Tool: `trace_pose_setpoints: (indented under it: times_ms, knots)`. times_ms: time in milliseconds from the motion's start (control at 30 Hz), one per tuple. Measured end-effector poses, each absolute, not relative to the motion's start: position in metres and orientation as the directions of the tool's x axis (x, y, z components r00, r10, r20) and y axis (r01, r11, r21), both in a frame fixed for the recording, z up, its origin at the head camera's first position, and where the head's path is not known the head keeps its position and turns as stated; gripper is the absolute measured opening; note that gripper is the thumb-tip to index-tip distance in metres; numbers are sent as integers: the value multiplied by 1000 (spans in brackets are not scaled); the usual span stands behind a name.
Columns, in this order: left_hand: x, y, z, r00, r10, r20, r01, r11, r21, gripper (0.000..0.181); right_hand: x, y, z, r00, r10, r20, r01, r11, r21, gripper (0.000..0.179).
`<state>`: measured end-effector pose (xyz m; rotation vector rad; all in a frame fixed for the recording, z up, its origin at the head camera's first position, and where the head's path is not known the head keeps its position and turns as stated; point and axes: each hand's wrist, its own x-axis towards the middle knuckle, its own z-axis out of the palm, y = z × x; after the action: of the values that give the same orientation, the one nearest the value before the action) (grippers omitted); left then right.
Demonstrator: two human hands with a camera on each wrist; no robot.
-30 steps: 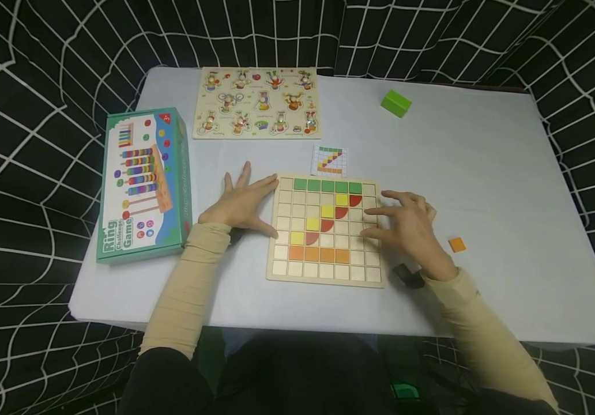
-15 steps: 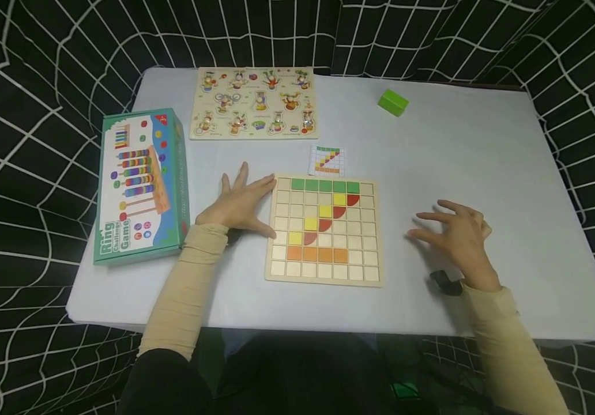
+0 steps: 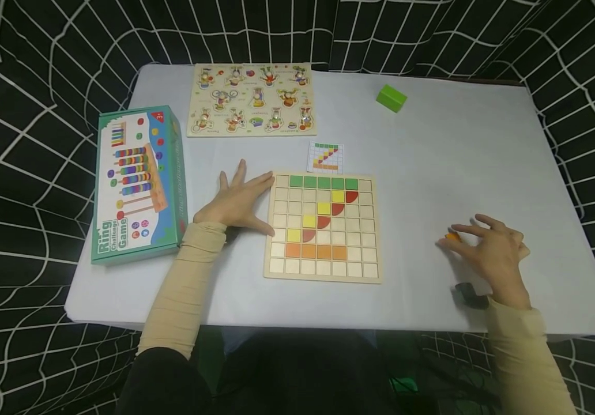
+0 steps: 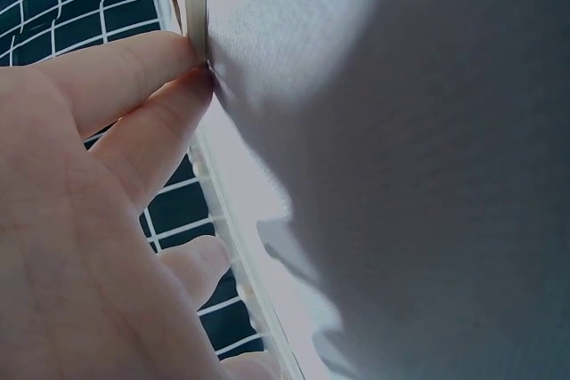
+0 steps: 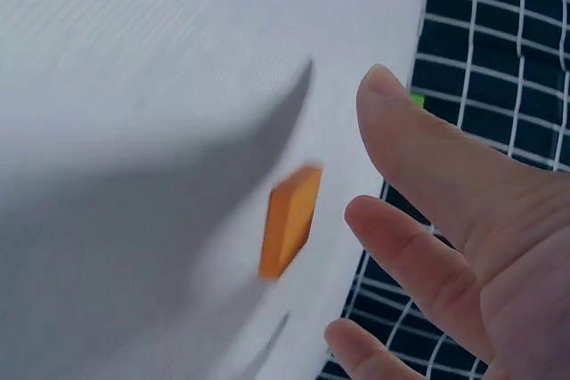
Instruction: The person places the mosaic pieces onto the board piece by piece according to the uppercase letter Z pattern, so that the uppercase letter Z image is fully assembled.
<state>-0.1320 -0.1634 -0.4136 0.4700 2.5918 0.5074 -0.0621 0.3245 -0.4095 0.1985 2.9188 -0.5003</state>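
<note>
My left hand (image 3: 232, 203) lies with fingers spread at the left side of a wooden grid board (image 3: 323, 279). In the left wrist view its fingertips touch the board's edge (image 4: 194, 6). Green, yellow and orange squares and red quarter-circle tiles fill some of the board's cells. Off to the right, my right hand (image 3: 494, 253) hovers over a loose orange square tile (image 3: 453, 236). The right wrist view has this orange tile (image 5: 290, 222) on the white cloth, with thumb and fingers apart from it.
Behind the board lies a small pattern card (image 3: 326, 158). A wooden picture puzzle (image 3: 248, 129) is at the back, with a green block (image 3: 391, 98) to its right. The Ring Challenge Game box (image 3: 136, 184) stands at left. Netting surrounds the white table (image 3: 422, 305).
My right hand has moved right, from the board's right side to the loose orange tile. My left hand has stayed at the board's left edge.
</note>
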Motion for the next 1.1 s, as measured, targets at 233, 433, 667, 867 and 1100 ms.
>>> trace_pose_setpoints:
  times_ms: [233, 433, 667, 867, 1100]
  knots:
    - [-132, -165, -413, -843, 395, -365, 225, 876, 426, 127, -58, 334, -412, -972, 141, -188, 192, 939, -285, 59]
    - [-131, -164, -412, -843, 393, -367, 223, 877, 426, 127, -58, 332, -415, -981, 134, -143, 170, 946, -277, 63]
    - [-131, -163, -411, -845, 394, -362, 228, 877, 423, 127, -57, 326, -418, -987, 143, -69, 157, 945, -287, 52]
    - [-131, -163, -411, -844, 397, -360, 232, 877, 421, 126, -58, 324, -417, -983, 157, -99, 181, 932, -314, 47]
    - [-131, -162, -412, -842, 397, -366, 232, 878, 418, 127, -62, 318, -412, -993, 117, -33, 122, 926, -357, 42]
